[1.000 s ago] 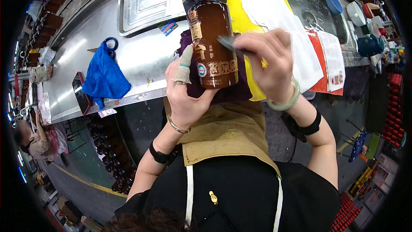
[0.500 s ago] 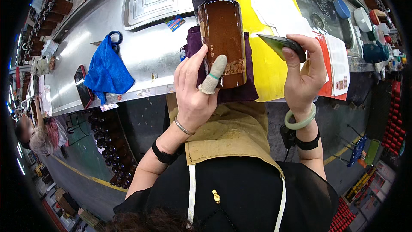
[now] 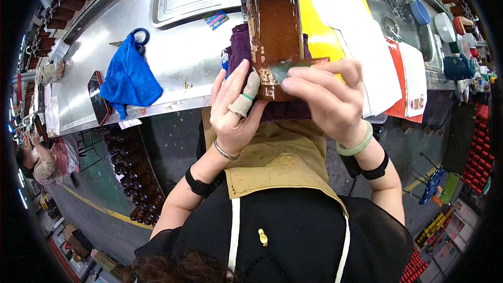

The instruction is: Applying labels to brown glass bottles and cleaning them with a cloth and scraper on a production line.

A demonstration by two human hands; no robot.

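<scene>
A brown glass bottle (image 3: 275,26) lies with its neck pointing away from me, on a folded purple cloth (image 3: 239,47). Pale ornamental marking runs across its lower part. Along its lower left side my left hand (image 3: 230,123) steadies it, fingers at the edge and thumb near the base; one finger wears a cloth finger cover (image 3: 246,99). My right hand (image 3: 335,97) grips a thin, dark green scraper (image 3: 285,68) laid across the bottle's lower face, over part of the marking. Motion blurs the scraper, and the right fingers hide much of it.
To the left are a blue cloth (image 3: 131,81), scissors (image 3: 140,36) and a phone (image 3: 98,97). A metal tray (image 3: 157,8) is behind. White paper (image 3: 361,63) over a yellow sheet lies right, before a sink (image 3: 424,47). Another person (image 3: 44,162) is far left.
My right hand has moved left, bringing the scraper from beside the bottle onto its lower face. My left hand has shifted slightly left, its covered finger moving from the bottle's face to its edge.
</scene>
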